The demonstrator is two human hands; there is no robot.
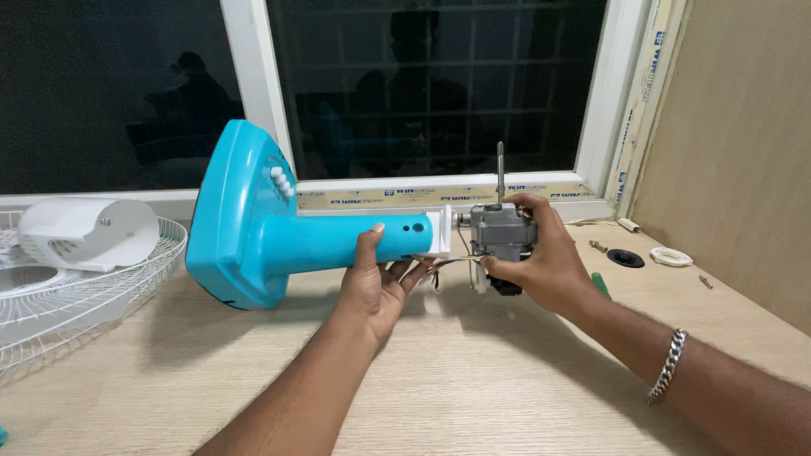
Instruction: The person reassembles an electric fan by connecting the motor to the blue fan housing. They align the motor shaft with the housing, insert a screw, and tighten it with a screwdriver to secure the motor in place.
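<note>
In the head view we see 2 bare hands holding a dismantled table fan above a light wooden table (473, 380). The left hand (376, 283) cups the turquoise fan stand (279, 232) from below, fingers curled up around its neck with the thumb pressed on the near side; the stand lies on its side, its wide base turned left and resting on the table, with 1 row of white push buttons (281, 181) on its face. The right hand (536, 257) is clamped on the grey fan motor (501, 232), fingers wrapped over its top and back, thumb at the lower front. The motor sits just beside the stand's white collar (442, 230), and its metal shaft (500, 169) points straight up. Thin wires (435, 266) hang between the motor and the neck. A silver chain bracelet (667, 367) circles the right wrist.

At the left lie a white wire fan guard (93, 295) and a white motor cover (84, 232) resting on it. At the right, well apart from the hands, we see a black ring (626, 257), a white ring (672, 257), 2 small screws (598, 246) and a green screwdriver handle (600, 285) partly hidden behind the right wrist. A dark window (431, 84) stands behind.
</note>
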